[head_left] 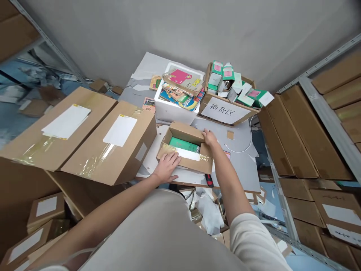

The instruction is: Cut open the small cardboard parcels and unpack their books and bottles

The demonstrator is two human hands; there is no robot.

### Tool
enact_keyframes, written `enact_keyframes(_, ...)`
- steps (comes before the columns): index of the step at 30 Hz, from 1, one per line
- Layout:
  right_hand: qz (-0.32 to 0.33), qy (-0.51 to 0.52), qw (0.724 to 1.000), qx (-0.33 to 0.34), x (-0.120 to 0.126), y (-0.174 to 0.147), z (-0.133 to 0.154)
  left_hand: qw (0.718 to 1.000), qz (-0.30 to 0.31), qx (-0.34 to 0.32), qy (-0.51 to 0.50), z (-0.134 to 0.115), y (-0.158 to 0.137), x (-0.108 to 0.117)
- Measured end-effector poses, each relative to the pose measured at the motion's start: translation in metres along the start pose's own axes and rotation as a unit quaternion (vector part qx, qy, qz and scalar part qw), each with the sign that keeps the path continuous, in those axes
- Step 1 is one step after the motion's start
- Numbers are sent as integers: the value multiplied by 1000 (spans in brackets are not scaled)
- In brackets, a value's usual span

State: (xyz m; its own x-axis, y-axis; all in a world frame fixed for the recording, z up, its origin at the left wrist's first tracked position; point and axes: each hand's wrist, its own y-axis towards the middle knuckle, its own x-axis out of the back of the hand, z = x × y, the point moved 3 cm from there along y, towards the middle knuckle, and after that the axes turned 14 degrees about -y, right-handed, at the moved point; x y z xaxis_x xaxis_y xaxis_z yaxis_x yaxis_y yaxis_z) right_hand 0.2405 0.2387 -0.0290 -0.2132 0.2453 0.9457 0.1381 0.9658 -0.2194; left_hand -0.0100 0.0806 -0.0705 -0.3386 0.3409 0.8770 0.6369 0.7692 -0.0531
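An opened cardboard box (194,164) sits at the front of the table, its flaps folded out. Inside it lies a green box (184,144). My left hand (167,165) rests flat on the near left flap, thumb spread away, beside a white label (188,154). At the far right corner, my right hand (209,137) has its fingers bent over the cardboard edge; the fingertips are partly hidden. A red and black box cutter (209,180) lies by the table's front edge, just below the box.
Behind stands a white foam box (172,113) heaped with books (183,81), beside a carton (225,111) of green-and-white boxes. Two large sealed cartons (113,150) flank the left. Loaded metal shelving (318,101) rises at right. A white cable (242,150) crosses the table.
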Motion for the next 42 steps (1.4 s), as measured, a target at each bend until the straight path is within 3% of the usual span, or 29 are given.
enact_keyframes(3,-73,16,997,19,0,-24,-1,1000,-6,7,-17,5,7,20)
enact_keyframes(5,-125,27,984,121,1,-52,-3,1000,3,18,-12,19,18,43)
enact_keyframes(7,-106,26,962,252,-2,-83,-3,999,50,16,11,42,34,66)
enact_keyframes(9,-48,5,950,308,-9,-109,-2,993,114,4,39,69,51,83)
enact_keyframes(12,-41,-17,966,255,-16,-141,0,983,178,1,48,103,68,94)
enact_keyframes(16,-96,-40,979,176,-27,-190,9,982,173,-21,70,116,76,90)
enact_keyframes(19,-109,-40,979,170,-49,-231,20,981,168,-25,97,114,78,86)
enact_keyframes(22,-91,3,973,210,-69,-256,29,982,165,-24,88,112,80,90)
enact_keyframes(25,-10,36,975,218,-65,-251,27,983,159,-24,83,107,79,100)
enact_keyframes(27,31,36,981,188,-47,-232,22,985,143,-14,93,96,77,107)
enact_keyframes(30,22,3,987,161,-9,-193,26,987,110,33,112,68,74,106)
enact_keyframes(32,22,-35,978,203,7,-167,41,989,109,18,102,46,75,96)
enact_keyframes(34,56,-92,958,266,9,-147,63,986,138,-61,67,25,79,78)
enact_keyframes(36,96,-140,943,286,4,-134,82,975,183,-111,53,14,86,60)
enact_keyframes(39,109,-170,946,254,-1,-125,93,967,225,-77,87,10,100,40)
enact_keyframes(42,95,-178,955,219,4,-129,88,979,164,-41,114,4,114,35)
